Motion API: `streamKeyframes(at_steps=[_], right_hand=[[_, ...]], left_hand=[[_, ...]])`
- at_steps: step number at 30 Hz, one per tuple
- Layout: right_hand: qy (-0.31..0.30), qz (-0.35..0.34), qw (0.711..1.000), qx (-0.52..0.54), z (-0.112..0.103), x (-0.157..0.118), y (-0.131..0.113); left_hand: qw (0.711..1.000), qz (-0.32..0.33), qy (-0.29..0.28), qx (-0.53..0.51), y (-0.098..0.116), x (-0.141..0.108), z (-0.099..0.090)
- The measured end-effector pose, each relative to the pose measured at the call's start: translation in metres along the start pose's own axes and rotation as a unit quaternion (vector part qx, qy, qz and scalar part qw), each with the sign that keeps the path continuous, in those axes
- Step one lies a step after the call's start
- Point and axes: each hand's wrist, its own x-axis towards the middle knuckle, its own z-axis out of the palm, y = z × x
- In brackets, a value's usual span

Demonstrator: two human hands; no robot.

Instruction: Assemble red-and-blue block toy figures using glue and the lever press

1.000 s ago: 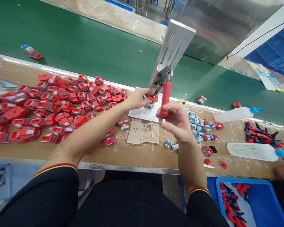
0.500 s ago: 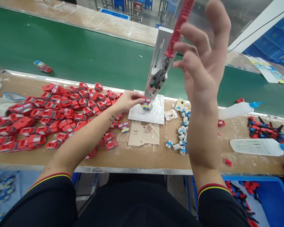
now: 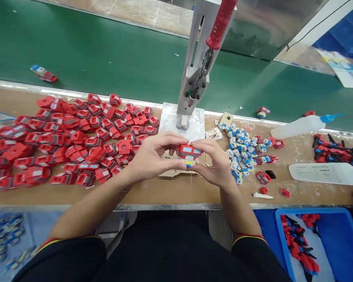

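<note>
Between my left hand (image 3: 155, 156) and my right hand (image 3: 213, 160) is a small red toy part (image 3: 189, 152) with pale blue window patches and a white, yellow and blue piece on its lower side. Fingers of both hands pinch it from either side, in front of the press base (image 3: 170, 117). Above the base stands a metal toggle press (image 3: 194, 86) with a red lever handle (image 3: 222, 21); neither hand touches it. A cardboard sheet (image 3: 170, 172) lies partly hidden under my hands.
Many red toy parts (image 3: 76, 137) cover the left of the table. White-blue pieces (image 3: 241, 149) lie right, near two squeeze bottles (image 3: 323, 173). A green conveyor belt (image 3: 106, 58) runs behind. A blue tray (image 3: 338, 235) holds red-black parts at lower right.
My right hand has come down from beside the press lever to the toy part. My left hand has drawn the part off the press base toward me. The view has tilted down.
</note>
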Motion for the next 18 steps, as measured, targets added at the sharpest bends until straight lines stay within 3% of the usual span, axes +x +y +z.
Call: streamKeyframes(at_steps=[9, 18], right_hand=[[0.049, 0.008, 0.998, 0.032, 0.0, -0.01, -0.01], [0.024, -0.004, 1.0, 0.003, -0.007, -0.005, -0.026]], left_hand=[[0.973, 0.201, -0.017, 0.115, 0.003, -0.001, 0.0], [0.969, 0.22, -0.01, 0.113, 0.003, -0.007, 0.002]])
